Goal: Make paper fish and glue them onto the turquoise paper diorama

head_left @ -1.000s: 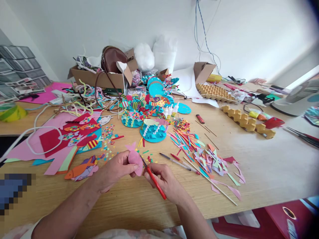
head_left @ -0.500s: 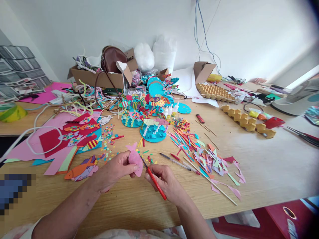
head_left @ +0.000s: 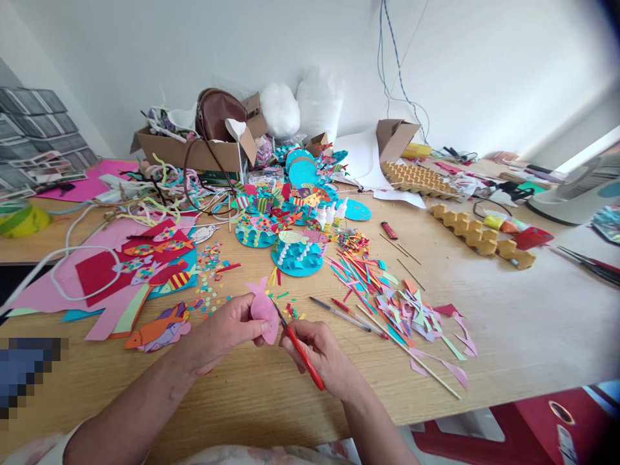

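My left hand (head_left: 241, 323) pinches a pink paper fish (head_left: 264, 315) between thumb and fingers, its tail pointing up and away from me. Red-handled scissors (head_left: 304, 355) are gripped in my right hand (head_left: 317, 352), their dark blades at the fish's right edge. Whether the blades touch the paper I cannot tell. Left of my left hand lie an orange paper fish (head_left: 154, 328) and a purple one partly under it. Beyond my hands stand blue round bases (head_left: 298, 263) with paper fish mounted on them.
Paper offcuts (head_left: 411, 313), pens (head_left: 339, 314) and a long wooden stick (head_left: 411, 354) lie to the right. Coloured paper sheets (head_left: 58, 278) spread at left. Behind are a cardboard box (head_left: 169, 152), egg cartons (head_left: 479, 232) and small white bottles (head_left: 330, 213).
The pink fish and the scissors have shifted very slightly to the right. Both hands keep their hold, and the objects on the table stay in place.
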`<act>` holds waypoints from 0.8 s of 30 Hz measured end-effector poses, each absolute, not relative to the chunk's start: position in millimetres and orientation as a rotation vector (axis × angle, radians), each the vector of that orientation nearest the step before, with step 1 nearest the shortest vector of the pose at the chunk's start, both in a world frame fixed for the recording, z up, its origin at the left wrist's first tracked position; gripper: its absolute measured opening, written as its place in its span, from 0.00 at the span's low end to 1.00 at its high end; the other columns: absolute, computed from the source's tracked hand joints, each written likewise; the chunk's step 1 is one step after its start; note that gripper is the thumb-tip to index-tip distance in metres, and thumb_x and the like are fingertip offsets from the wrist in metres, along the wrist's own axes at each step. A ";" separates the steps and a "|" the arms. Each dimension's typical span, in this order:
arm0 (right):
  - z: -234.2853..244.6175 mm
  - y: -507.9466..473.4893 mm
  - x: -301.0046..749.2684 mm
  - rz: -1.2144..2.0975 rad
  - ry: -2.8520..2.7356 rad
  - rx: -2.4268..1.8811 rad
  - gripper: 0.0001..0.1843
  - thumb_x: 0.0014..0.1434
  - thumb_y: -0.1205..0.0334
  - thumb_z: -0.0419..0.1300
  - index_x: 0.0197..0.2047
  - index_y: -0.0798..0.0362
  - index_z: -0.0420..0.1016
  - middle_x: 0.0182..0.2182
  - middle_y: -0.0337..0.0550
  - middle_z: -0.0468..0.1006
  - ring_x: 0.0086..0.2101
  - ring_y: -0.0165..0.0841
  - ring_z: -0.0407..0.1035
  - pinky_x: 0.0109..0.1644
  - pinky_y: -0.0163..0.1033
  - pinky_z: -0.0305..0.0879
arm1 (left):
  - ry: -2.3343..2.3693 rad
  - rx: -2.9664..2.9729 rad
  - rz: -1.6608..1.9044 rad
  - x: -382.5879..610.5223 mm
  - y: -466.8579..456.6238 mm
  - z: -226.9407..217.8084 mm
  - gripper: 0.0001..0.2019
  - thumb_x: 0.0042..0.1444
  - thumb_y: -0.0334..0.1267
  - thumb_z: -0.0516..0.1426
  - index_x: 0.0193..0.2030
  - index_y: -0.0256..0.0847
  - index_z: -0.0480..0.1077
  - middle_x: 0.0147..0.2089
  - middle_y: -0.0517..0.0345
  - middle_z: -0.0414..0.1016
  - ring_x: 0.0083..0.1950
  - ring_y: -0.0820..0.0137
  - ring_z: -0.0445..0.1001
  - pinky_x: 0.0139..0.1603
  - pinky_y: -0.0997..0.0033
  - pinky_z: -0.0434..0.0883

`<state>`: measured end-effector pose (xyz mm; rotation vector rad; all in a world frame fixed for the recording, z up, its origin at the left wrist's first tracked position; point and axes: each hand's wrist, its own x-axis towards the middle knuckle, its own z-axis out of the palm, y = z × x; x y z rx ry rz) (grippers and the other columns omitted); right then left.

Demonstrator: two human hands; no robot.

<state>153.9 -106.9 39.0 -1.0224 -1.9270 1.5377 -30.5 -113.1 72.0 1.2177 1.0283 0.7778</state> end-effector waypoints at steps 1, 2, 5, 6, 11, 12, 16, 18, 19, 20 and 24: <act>38.8 -107.0 154.1 1.533 -1.929 -1.021 0.20 0.58 0.48 0.52 0.23 0.55 0.62 0.17 0.31 0.56 0.20 0.24 0.50 0.23 0.31 0.45 | 1.025 1.217 0.780 -30.3 -113.2 71.7 0.04 0.49 0.33 0.54 0.25 0.37 0.66 0.26 0.62 0.67 0.28 0.75 0.62 0.31 0.75 0.60; 38.6 -107.1 154.3 1.530 -1.930 -1.019 0.20 0.58 0.48 0.52 0.23 0.55 0.62 0.17 0.31 0.56 0.20 0.24 0.50 0.23 0.31 0.45 | 1.023 1.215 0.783 -30.1 -113.4 71.4 0.05 0.49 0.33 0.54 0.25 0.36 0.66 0.26 0.62 0.67 0.28 0.75 0.62 0.30 0.75 0.60; 37.5 -107.3 154.6 1.540 -1.917 -1.024 0.21 0.58 0.47 0.52 0.22 0.55 0.61 0.16 0.31 0.56 0.20 0.24 0.50 0.23 0.31 0.45 | 1.030 1.201 0.791 -29.9 -113.9 70.6 0.05 0.49 0.34 0.55 0.25 0.36 0.66 0.25 0.61 0.67 0.27 0.75 0.62 0.30 0.75 0.59; 37.1 -107.4 154.6 1.547 -1.910 -1.026 0.22 0.57 0.46 0.52 0.22 0.55 0.61 0.16 0.31 0.56 0.20 0.24 0.50 0.23 0.31 0.45 | 1.034 1.195 0.794 -29.9 -114.1 70.5 0.05 0.48 0.34 0.55 0.25 0.36 0.66 0.25 0.62 0.66 0.27 0.75 0.62 0.29 0.75 0.59; 37.1 -107.9 154.5 1.553 -1.897 -1.027 0.22 0.57 0.45 0.52 0.21 0.54 0.60 0.16 0.31 0.55 0.20 0.24 0.49 0.22 0.31 0.45 | 1.052 1.183 0.789 -29.6 -114.3 71.6 0.05 0.48 0.34 0.56 0.25 0.36 0.65 0.25 0.62 0.66 0.27 0.75 0.62 0.30 0.75 0.59; 37.3 -108.1 154.6 1.545 -1.903 -1.023 0.22 0.57 0.46 0.52 0.21 0.54 0.60 0.16 0.31 0.56 0.20 0.24 0.49 0.23 0.31 0.45 | 1.052 1.186 0.787 -29.2 -114.2 72.3 0.05 0.48 0.35 0.56 0.25 0.36 0.66 0.25 0.62 0.66 0.27 0.75 0.62 0.30 0.75 0.59; 37.5 -108.4 155.2 1.521 -1.925 -1.010 0.21 0.58 0.47 0.52 0.22 0.54 0.61 0.17 0.32 0.56 0.21 0.24 0.50 0.23 0.31 0.47 | 1.047 1.191 0.780 -27.4 -113.8 74.7 0.05 0.47 0.35 0.55 0.24 0.37 0.66 0.24 0.62 0.66 0.27 0.75 0.62 0.30 0.75 0.60; 37.0 -108.4 155.5 1.521 -1.924 -1.012 0.21 0.58 0.47 0.52 0.22 0.54 0.60 0.17 0.32 0.57 0.21 0.24 0.50 0.23 0.31 0.46 | 1.058 1.176 0.776 -27.0 -113.8 74.8 0.05 0.47 0.35 0.56 0.24 0.37 0.65 0.24 0.62 0.66 0.27 0.75 0.62 0.30 0.75 0.60; 36.8 -108.3 155.5 1.524 -1.922 -1.014 0.21 0.58 0.47 0.52 0.22 0.54 0.60 0.17 0.32 0.56 0.21 0.24 0.50 0.23 0.31 0.46 | 1.065 1.167 0.774 -27.1 -113.9 74.5 0.05 0.46 0.35 0.56 0.24 0.37 0.65 0.24 0.62 0.66 0.27 0.75 0.62 0.30 0.75 0.60; 36.6 -108.3 155.6 1.527 -1.921 -1.015 0.21 0.58 0.47 0.52 0.22 0.54 0.60 0.17 0.32 0.56 0.20 0.24 0.50 0.23 0.31 0.46 | 1.068 1.162 0.772 -27.3 -114.1 74.1 0.05 0.46 0.35 0.56 0.24 0.37 0.65 0.24 0.62 0.67 0.27 0.75 0.62 0.30 0.75 0.60; 36.3 -108.5 155.7 1.539 -1.920 -1.024 0.21 0.58 0.47 0.52 0.21 0.54 0.59 0.16 0.31 0.56 0.20 0.24 0.50 0.23 0.31 0.45 | 1.060 1.174 0.768 -28.7 -114.9 72.4 0.05 0.47 0.35 0.55 0.25 0.37 0.66 0.24 0.62 0.67 0.27 0.75 0.62 0.31 0.75 0.61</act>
